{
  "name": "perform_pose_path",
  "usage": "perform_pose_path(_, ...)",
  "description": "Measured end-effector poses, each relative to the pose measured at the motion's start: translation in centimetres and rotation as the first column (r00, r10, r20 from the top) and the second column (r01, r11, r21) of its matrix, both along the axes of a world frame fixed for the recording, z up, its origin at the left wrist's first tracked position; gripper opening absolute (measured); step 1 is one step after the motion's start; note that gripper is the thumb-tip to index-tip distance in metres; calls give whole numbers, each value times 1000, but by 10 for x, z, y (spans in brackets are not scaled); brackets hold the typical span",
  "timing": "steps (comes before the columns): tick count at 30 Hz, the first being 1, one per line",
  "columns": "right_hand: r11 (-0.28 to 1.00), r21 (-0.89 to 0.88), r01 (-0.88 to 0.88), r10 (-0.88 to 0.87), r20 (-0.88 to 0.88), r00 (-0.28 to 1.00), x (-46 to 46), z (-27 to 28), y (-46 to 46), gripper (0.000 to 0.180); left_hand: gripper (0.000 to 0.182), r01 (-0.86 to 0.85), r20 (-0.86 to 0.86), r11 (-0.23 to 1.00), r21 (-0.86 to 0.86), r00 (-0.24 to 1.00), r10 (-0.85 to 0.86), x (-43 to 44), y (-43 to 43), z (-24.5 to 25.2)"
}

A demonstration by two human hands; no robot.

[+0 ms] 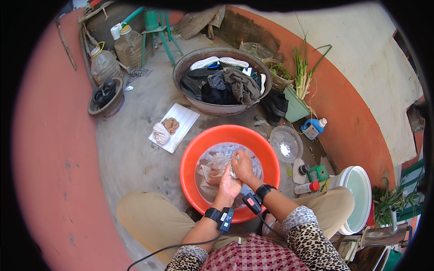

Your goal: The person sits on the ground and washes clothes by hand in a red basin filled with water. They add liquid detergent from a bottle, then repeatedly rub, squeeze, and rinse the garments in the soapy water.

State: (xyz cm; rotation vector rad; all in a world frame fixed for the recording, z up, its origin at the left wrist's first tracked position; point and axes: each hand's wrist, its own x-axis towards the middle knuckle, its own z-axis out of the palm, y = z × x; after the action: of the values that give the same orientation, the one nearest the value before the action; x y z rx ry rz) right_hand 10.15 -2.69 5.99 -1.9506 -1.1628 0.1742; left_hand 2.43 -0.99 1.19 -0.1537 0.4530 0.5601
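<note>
An orange plastic basin with soapy water stands right in front of me. In it lies a pale beige wet cloth, partly under water. My right hand is closed on a bunched part of this cloth near the basin's middle. Just beside it, my left hand holds the cloth too, its palm partly turned up and its fingers partly hidden by fabric. Both wrists bear black straps with small devices. Beyond the basin, a twisted white cloth and a brown cloth rest on a white board.
Ahead stands a large metal tub of dark clothes and white-soled shoes. To the right are a clear bowl with white powder, a blue bottle, a red-capped container and a white bucket of water. A low wall curves along the left.
</note>
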Motion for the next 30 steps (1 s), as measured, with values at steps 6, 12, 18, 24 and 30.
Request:
perform_pose_path(6,965,-5,-263,262,-37,964,-11,-6,-23,15,48,-13,-180,988,152,983,41,-9,5,0)
perform_pose_path(12,994,94,48,-44,-38,998,2,10,-1,11,51,35,38,999,0,999,-35,-4,-2,1)
perform_pose_path(18,942,-24,-336,333,-82,939,-22,-12,-23,17,53,-49,-172,964,262,980,97,-19,12,-7)
perform_pose_path(24,997,-77,-11,-3,-182,983,-3,-6,1,14,50,111,-160,981,158,983,-86,-16,10,0)
perform_pose_path(30,953,73,-295,302,-122,946,-29,-24,-12,17,50,63,-309,973,224,951,10,-27,25,-2)
